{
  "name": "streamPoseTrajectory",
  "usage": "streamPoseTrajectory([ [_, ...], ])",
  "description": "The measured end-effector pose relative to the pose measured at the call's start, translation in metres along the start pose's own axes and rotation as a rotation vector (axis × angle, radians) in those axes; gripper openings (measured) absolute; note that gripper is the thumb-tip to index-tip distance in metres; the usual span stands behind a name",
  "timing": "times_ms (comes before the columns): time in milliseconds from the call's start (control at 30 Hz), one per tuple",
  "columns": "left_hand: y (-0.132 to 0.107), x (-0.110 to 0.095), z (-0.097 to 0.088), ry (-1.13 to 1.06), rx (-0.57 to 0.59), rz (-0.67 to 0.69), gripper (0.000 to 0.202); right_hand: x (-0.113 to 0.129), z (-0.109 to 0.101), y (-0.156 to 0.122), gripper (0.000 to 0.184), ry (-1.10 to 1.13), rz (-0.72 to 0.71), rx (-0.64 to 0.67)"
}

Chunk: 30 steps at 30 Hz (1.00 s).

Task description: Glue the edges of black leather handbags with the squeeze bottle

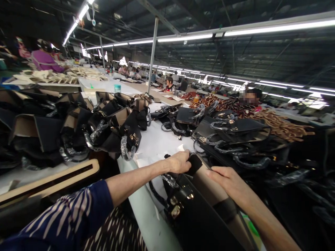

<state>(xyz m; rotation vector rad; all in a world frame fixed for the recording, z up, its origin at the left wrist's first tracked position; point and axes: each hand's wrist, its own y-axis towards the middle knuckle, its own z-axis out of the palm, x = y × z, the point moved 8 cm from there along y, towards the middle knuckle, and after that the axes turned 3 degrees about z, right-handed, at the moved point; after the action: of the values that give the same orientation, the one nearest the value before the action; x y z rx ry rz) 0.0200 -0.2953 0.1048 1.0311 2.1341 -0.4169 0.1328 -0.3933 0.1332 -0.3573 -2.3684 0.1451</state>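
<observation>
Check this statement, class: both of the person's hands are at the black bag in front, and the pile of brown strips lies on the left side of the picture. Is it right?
Not quite: the head view shows the pile of brown strips on the right side. The left hand and right hand are indeed at the black bag.

- A lane of white tabletop (157,137) ran forward between the bags on the left (74,129) and the heap on the right (235,130), wide enough for a hand.
- A wrapped handle (124,148) jutted into its left edge.
- The overlapping right-hand heap blocked sideways passage.
- The near bag (199,212) obstructed the lane's near end.
- A post (153,54) rose beyond.
</observation>
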Motion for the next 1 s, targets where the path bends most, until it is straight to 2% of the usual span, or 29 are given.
streamPoseTrajectory([
  [167,0.001,0.015,0.005,-0.231,0.074,0.005,0.031,-0.001,-0.006,-0.004,0.038,0.034,0.027,0.000],
  [333,-0.002,0.016,0.003,-0.428,0.057,-0.013,0.033,0.002,-0.010,-0.005,0.038,0.125,0.026,-0.005],
  [400,-0.002,0.009,-0.007,-0.472,0.047,0.008,0.033,0.003,-0.013,-0.007,0.039,0.152,0.028,-0.021],
  [500,-0.003,-0.012,-0.034,-0.430,0.029,0.107,0.027,0.007,-0.015,-0.014,0.039,0.175,0.017,-0.067],
  [633,-0.013,-0.044,-0.064,-0.099,0.027,0.283,0.020,0.002,-0.009,-0.036,0.044,0.220,0.000,-0.124],
  [700,-0.021,-0.049,-0.067,0.043,0.050,0.291,0.021,-0.016,-0.003,-0.055,0.049,0.273,0.019,-0.196],
  [767,-0.029,-0.046,-0.065,0.120,0.080,0.264,0.023,-0.046,0.005,-0.080,0.047,0.311,0.070,-0.296],
  [833,-0.037,-0.040,-0.060,0.147,0.113,0.237,0.024,-0.078,0.025,-0.103,0.043,0.226,0.101,-0.240],
  [900,-0.041,-0.031,-0.052,0.132,0.161,0.204,0.025,-0.115,0.050,-0.124,0.040,0.156,0.162,-0.088],
  [1000,-0.041,-0.019,-0.037,0.049,0.270,0.146,0.025,-0.173,0.049,-0.147,0.041,0.109,0.320,-0.240],
])
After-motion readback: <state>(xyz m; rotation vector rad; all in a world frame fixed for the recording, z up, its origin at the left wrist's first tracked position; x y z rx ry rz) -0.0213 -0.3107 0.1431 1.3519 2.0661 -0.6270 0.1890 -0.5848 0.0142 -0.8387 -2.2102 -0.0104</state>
